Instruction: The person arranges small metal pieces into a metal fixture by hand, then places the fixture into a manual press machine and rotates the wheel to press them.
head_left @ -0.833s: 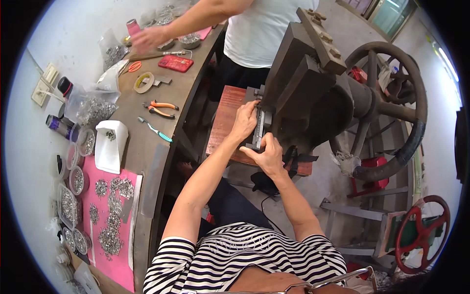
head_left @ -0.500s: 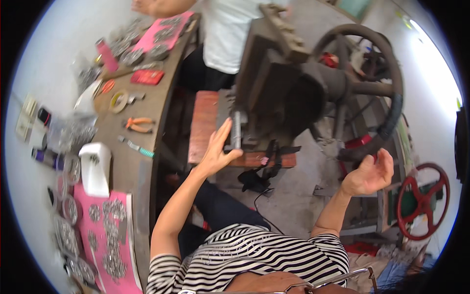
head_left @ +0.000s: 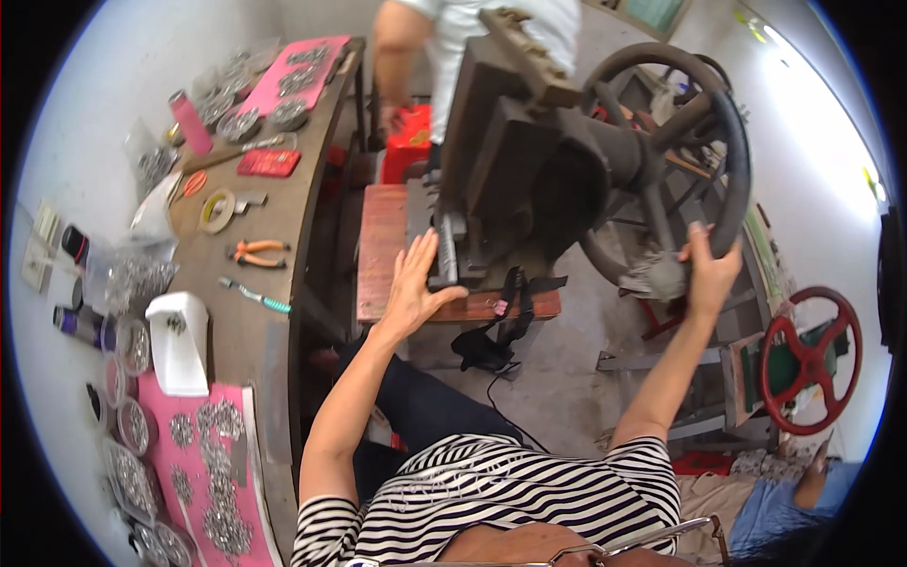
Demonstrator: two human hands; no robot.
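A dark, heavy press stands in front of me, with a large spoked handwheel on its right side. My right hand is closed on the near right part of the wheel's rim. My left hand lies open, fingers stretched forward and thumb apart, alongside a narrow ridged metal bar at the left of the press bed. Its fingertips and thumb are at the bar; whether they press on it I cannot tell. Under the press is a reddish wooden board.
The bench at left carries orange-handled pliers, a toothbrush, tape, a white holder and pink sheets with small metal parts. A person stands beyond the press. A smaller red handwheel is at right.
My right hand has gone from the air onto the handwheel's rim, and the wheel's spokes have turned. The left hand stays by the bar. The other person's arm has come down beside a red box.
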